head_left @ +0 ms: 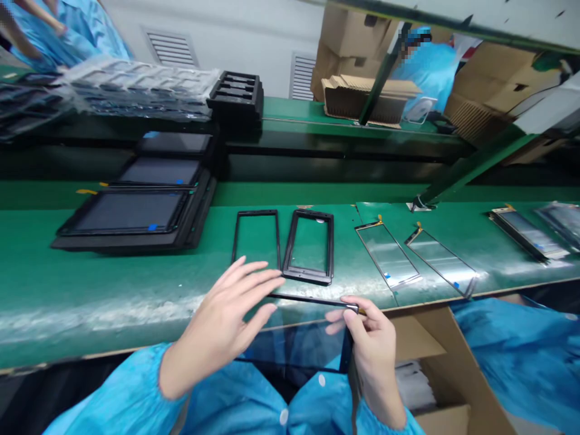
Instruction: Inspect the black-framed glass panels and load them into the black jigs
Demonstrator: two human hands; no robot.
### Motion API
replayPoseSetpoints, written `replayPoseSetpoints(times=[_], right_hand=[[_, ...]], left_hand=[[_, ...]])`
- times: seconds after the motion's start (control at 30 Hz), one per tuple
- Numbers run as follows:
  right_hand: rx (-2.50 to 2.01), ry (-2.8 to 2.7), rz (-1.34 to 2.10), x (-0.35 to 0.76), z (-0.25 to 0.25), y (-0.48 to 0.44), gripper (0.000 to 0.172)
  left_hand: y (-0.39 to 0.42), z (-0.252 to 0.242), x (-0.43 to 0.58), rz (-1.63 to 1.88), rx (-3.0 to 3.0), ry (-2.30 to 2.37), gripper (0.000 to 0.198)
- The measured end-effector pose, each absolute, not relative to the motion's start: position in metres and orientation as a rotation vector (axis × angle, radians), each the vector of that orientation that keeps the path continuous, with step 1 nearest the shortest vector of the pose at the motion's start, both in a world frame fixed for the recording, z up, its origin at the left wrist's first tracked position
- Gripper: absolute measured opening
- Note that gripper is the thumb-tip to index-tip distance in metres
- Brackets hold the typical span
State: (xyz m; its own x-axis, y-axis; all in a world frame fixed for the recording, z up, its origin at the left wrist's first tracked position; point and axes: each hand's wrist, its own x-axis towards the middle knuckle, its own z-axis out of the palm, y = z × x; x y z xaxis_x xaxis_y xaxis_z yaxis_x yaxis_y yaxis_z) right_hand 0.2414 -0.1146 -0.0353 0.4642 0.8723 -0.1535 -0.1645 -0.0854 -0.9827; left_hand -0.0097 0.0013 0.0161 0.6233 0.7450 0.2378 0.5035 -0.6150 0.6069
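Observation:
My right hand (374, 341) pinches the right end of a see-through touch panel (301, 344) with a black border, tilted above my lap at the bench's front edge. An orange tab shows beside those fingers. Stretched over the panel's left end is my left hand (222, 317), fingers apart and holding nothing; whether it touches the glass I cannot tell. Just beyond the hands, a thin black frame (234, 235) lies on the green bench, its near end partly hidden by my left fingers. Beside it is a thicker black frame (330, 248), apparently several stacked.
Tablet screens in black housings (131, 211) are stacked on the left. Two clear touch panels (389, 254) lie right of the frames, with more panels (530, 232) farther right. A green post (471, 166) rises behind them. An open cardboard box (466, 362) stands below the edge, near a co-worker's blue sleeve (521, 350).

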Motion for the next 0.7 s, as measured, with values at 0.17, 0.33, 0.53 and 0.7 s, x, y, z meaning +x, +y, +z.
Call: replayPoseSetpoints(times=[0.17,0.33,0.53,0.7], right_hand=[[-1.394,-0.728,1.016,0.231,-0.029,-0.115,0.027],[-1.404,-0.668,1.026,0.229,-0.027,-0.115,0.03],[-1.077,-0.491,1.152,0.224,-0.046,-0.104,0.091],[-1.156,-0.503,1.175,0.202,-0.06,-0.093,0.106]], left_hand=[[0.005,0.023,0.006,0.372,2.554,0.769,0.036],[0.006,0.025,0.001,0.417,2.508,0.796,0.036],[0.009,0.008,0.004,0.487,1.693,1.015,0.011],[-0.009,-0.025,0.013,0.639,1.069,0.936,0.042]])
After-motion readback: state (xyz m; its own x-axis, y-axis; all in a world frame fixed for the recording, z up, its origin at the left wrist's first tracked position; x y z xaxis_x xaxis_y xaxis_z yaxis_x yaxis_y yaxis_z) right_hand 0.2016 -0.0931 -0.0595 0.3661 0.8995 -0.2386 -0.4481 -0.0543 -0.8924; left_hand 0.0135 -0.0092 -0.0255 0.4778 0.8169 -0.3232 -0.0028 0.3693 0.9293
